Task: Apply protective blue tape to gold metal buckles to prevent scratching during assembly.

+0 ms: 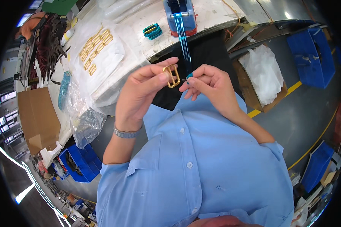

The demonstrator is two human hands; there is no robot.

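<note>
At frame centre, the left hand (142,85) pinches a gold buckle (171,79) between thumb and fingers, probably by one side to leave the rest exposed. Just beside it, the right hand (214,85) grips the end of blue tape (183,43) running up to the dispenser (171,19), likely keeping the strip taut. Upper left, loose buckles (102,42) lie in rows on white sheeting (115,62), presumably for separation. Small marks dot the shirt (170,166); no writing is legible on buckle or tape.
</note>
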